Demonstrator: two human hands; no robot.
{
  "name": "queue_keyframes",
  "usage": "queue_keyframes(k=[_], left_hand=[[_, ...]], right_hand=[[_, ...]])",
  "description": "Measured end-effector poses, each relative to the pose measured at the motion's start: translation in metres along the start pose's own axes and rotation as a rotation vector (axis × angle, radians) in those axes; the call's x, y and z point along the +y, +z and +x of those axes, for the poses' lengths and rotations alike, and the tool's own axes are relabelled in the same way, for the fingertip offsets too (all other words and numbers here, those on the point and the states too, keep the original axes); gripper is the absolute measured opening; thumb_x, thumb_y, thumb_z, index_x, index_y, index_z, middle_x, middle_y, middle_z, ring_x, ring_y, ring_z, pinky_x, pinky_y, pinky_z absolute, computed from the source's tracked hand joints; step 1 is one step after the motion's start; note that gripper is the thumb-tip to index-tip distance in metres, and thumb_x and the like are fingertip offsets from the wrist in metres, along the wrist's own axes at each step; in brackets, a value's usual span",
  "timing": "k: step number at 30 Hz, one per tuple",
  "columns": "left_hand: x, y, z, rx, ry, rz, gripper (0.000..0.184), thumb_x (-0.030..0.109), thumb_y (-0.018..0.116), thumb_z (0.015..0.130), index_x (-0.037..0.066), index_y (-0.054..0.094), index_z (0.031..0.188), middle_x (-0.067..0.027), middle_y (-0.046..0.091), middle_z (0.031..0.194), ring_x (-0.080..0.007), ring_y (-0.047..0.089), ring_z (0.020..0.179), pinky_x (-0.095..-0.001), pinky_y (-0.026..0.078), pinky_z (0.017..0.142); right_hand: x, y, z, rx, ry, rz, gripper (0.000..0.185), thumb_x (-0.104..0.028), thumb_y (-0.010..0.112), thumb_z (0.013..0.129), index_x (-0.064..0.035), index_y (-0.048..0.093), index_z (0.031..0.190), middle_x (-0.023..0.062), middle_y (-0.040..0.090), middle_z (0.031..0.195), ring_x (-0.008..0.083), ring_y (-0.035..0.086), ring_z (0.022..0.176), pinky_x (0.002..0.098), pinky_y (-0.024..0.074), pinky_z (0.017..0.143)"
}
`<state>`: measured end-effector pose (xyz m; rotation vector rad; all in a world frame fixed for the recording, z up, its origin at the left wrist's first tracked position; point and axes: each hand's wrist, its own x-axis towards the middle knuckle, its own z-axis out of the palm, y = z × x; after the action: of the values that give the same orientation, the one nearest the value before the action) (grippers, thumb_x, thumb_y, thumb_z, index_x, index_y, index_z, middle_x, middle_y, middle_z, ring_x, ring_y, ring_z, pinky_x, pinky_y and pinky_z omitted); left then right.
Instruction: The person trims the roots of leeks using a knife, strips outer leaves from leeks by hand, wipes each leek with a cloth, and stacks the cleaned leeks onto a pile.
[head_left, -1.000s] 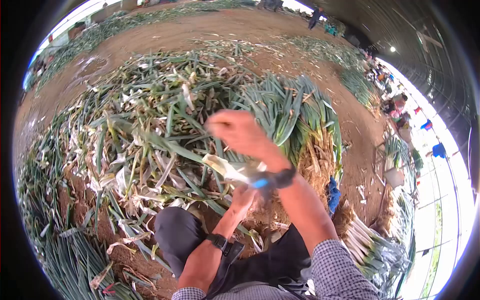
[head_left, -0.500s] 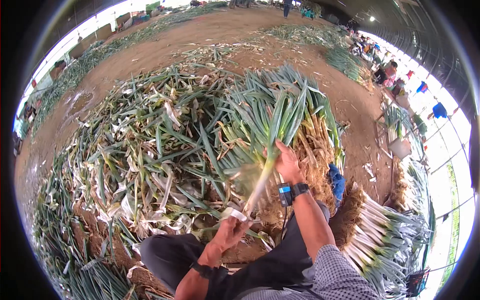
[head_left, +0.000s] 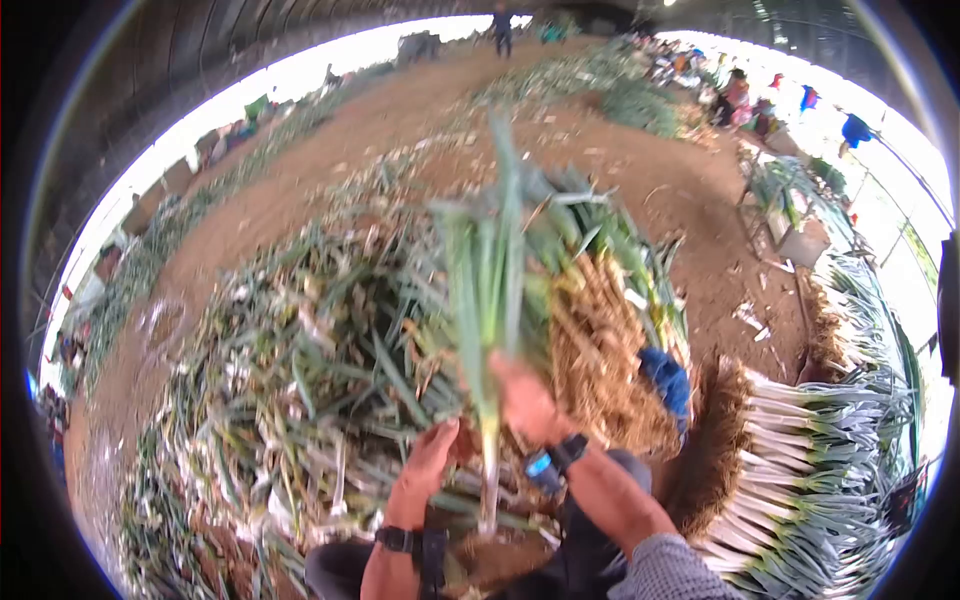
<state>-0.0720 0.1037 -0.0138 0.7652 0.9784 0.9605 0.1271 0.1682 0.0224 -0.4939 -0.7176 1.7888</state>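
A leek [head_left: 488, 440] stands nearly upright in front of me, its white shank down and its green leaves fanned above. My right hand [head_left: 527, 402], smeared by motion, is closed around it where white turns to green. Just left of the shank, my left hand [head_left: 432, 455] is apart from it with fingers curled; what they hold, if anything, is hidden. Behind the held leek lies a stack of untrimmed leeks [head_left: 600, 330] with brown, dry outer layers and roots.
A heap of stripped leaves [head_left: 290, 370] spreads at left. Cleaned leeks [head_left: 790, 460] lie in a row at right, roots toward me. Blue cloth [head_left: 664, 385] rests by the untrimmed stack. Beyond the dirt floor [head_left: 400, 100], a person [head_left: 502, 30] stands far off.
The leek has swung from slanted to nearly upright and moved left with my right hand. My left hand has come off its root end and risen slightly. The view has tilted up.
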Motion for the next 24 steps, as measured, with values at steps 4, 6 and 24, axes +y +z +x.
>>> queue_keyframes(k=[4, 6, 24], left_hand=[[-0.015, 0.018, 0.027, -0.139, -0.059, -0.303, 0.025, 0.027, 0.057, 0.100, 0.008, 0.064, 0.113, -0.0035, 0.069, 0.103, -0.0213, 0.067, 0.089, -0.0369, 0.052, 0.076], [-0.018, 0.027, 0.023, -0.132, 0.031, -0.310, 0.023, 0.025, 0.059, 0.099, 0.008, 0.064, 0.113, -0.0032, 0.069, 0.103, -0.0206, 0.067, 0.089, -0.0370, 0.053, 0.076], [-0.054, -0.004, -0.034, -0.101, 0.034, -0.232, 0.034, 0.026, 0.063, 0.098, 0.002, 0.060, 0.121, -0.0087, 0.070, 0.100, -0.0168, 0.068, 0.076, -0.0324, 0.057, 0.068]], right_hand=[[0.015, -0.006, -0.007, 0.051, 0.093, -0.002, 0.039, -0.034, 0.068, 0.095, -0.0002, 0.064, 0.113, 0.0099, 0.069, 0.100, 0.0187, 0.066, 0.083, 0.0324, 0.0549, 0.073], [0.004, 0.003, -0.015, 0.018, 0.105, -0.056, 0.036, -0.036, 0.067, 0.095, -0.0018, 0.067, 0.107, 0.0077, 0.070, 0.094, 0.0157, 0.066, 0.080, 0.0304, 0.0541, 0.070], [0.026, 0.004, -0.014, -0.002, 0.119, -0.206, 0.048, -0.047, 0.057, 0.099, -0.0025, 0.064, 0.114, 0.0052, 0.069, 0.099, 0.0143, 0.065, 0.079, 0.0300, 0.0563, 0.070]])
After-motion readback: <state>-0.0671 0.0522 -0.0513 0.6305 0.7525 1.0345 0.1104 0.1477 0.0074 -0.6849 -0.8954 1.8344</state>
